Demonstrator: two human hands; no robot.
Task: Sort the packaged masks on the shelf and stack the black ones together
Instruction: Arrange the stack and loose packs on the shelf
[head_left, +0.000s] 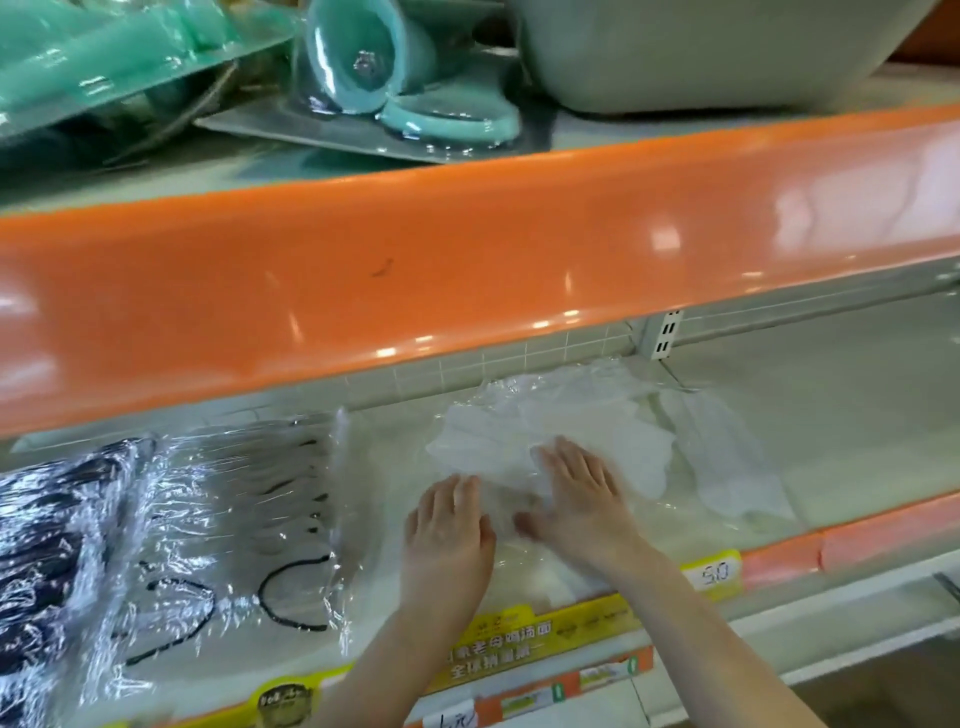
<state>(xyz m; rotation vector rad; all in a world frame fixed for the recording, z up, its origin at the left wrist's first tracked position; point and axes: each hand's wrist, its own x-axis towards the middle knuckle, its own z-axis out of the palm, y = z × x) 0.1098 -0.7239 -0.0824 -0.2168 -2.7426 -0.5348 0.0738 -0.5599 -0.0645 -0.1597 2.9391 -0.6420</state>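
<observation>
A pile of white masks in clear plastic wrap (550, 421) lies in the middle of the lower shelf (857, 415). My left hand (449, 525) and my right hand (576, 493) both rest flat on its near part, fingers straight. Another white packaged mask (727, 462) lies to the right of the pile. At the left, black masks in crinkled clear packs (47, 545) are stacked together, with black ear loops (291, 597) showing through the wrap beside them.
The upper shelf's orange front strip (467, 249) overhangs the lower shelf. Teal plastic goods in blister packs (374, 67) and a grey basin (701, 52) sit above. Yellow and orange price labels (545, 644) line the front edge of the lower shelf.
</observation>
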